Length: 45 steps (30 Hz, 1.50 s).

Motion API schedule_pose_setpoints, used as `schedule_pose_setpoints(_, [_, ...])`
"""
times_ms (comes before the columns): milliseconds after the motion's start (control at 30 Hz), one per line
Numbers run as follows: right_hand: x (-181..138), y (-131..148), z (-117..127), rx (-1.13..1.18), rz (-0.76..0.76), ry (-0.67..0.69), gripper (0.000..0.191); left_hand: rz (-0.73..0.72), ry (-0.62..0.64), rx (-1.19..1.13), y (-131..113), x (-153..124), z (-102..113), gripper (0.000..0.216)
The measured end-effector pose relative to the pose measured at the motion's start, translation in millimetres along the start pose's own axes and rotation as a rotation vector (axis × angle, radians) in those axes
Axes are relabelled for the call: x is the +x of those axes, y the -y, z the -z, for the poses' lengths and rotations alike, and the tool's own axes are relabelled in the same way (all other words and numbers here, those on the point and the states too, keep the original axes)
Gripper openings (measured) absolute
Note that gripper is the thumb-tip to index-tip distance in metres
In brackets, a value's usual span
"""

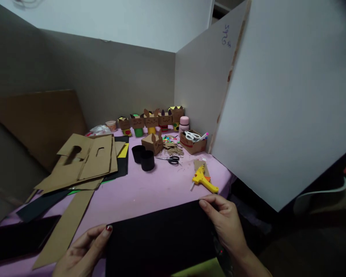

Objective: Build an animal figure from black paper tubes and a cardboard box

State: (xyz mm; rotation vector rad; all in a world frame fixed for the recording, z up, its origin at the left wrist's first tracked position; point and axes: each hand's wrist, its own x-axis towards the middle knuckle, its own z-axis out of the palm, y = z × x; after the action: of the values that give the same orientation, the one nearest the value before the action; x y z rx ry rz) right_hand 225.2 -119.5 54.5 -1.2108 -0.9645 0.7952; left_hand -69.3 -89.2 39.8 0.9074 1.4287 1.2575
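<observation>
A black paper sheet (161, 238) lies at the near edge of the purple table (150, 188). My left hand (83, 250) grips its left edge, thumb on top. My right hand (225, 223) pinches its upper right corner, fingers curled over the edge. A yellow glue gun (204, 179) lies just beyond my right hand. Two black paper cylinders (144, 157) stand mid-table, with black scissors (171, 159) to their right.
Cut cardboard sheets (83, 159) pile at the left, a cardboard strip (66, 227) runs toward me. A row of small cardboard animal figures (151, 121) lines the back. A small box (193, 143) holds white scissors. White partition boards (276, 96) rise on the right.
</observation>
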Motion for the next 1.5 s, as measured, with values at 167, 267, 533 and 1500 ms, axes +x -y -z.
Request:
schedule_pose_setpoints(167, [1.6,2.7,-2.7,-0.019,-0.006,0.011,0.019,-0.079,-0.049,0.128,-7.8,-2.4,-4.1,0.041])
schedule_pose_setpoints(267, [2.1,1.8,-3.5,-0.006,-0.018,0.013,0.018,-0.054,-0.061,0.095,-12.7,-4.5,-8.0,0.042])
schedule_pose_setpoints(533, [2.4,-2.0,-5.8,0.084,-0.062,-0.001,0.015,0.007,-0.056,0.053,-16.7,-5.8,-11.0,0.041])
schedule_pose_setpoints(1500, [35.9,-29.6,-29.2,-0.258,0.11,0.113,0.024,-0.354,-0.074,0.372,-8.8,12.0,-18.9,0.028])
